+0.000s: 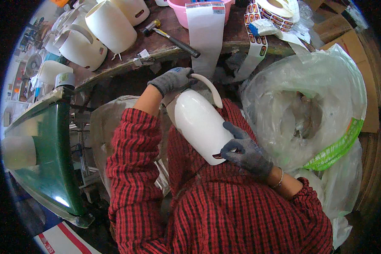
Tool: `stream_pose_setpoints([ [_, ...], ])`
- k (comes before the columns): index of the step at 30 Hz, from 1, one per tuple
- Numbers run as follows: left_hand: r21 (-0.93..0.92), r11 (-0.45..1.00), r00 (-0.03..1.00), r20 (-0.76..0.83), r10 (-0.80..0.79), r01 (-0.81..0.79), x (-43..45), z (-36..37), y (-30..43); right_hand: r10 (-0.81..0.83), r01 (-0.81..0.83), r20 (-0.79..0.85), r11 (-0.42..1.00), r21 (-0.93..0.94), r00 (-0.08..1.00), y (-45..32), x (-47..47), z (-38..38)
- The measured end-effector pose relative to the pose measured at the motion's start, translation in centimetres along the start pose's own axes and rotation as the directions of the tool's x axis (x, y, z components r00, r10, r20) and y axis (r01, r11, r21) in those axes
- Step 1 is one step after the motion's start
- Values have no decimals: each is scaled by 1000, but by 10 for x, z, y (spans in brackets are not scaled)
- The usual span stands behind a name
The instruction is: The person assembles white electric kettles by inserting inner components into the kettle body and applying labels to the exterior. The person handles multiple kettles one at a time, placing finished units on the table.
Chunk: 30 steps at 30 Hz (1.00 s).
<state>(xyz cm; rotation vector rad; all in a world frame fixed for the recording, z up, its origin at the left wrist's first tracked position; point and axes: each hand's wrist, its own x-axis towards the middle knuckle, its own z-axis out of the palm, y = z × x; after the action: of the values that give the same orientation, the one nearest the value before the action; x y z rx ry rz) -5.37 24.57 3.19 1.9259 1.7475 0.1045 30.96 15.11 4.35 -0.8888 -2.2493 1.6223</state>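
A glossy white plastic kettle body [198, 122] lies tilted across my lap, its curved handle [211, 89] standing out on the far side. My left hand [174, 81], in a grey knit glove, grips the kettle body's far end where the handle joins it. Near the other end, a small dark sticker [217, 156] sits on the white surface. My right hand [246, 150], also gloved in grey, has a fingertip at the sticker's edge and another finger stretched along the kettle's side. Its palm side is hidden.
On the wooden bench [165, 54] stand several white kettle bodies [111, 27], a mallet [171, 39], a pink basin [177, 12] and a roll of stickers [276, 12]. A white paper strip [205, 38] hangs over its edge. Right is a plastic-wrapped roll [270, 95]; left, a green bin [47, 158].
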Motion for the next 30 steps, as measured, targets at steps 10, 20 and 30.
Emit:
stream_pose_setpoints([
  [10, 34, 998, 996, 76, -54, 52, -11, -13, 26, 33, -39, -127, 998, -48, 991, -5, -2, 19],
  [20, -16, 996, 994, -66, 82, -83, -10, 5, 18, -162, 7, -362, 919, -395, 918, 6, -14, 47],
  [30, -580, 814, 999, -12, 37, -38, -43, -11, 102, -96, -93, -514, 939, -330, 852, 38, -12, 67],
])
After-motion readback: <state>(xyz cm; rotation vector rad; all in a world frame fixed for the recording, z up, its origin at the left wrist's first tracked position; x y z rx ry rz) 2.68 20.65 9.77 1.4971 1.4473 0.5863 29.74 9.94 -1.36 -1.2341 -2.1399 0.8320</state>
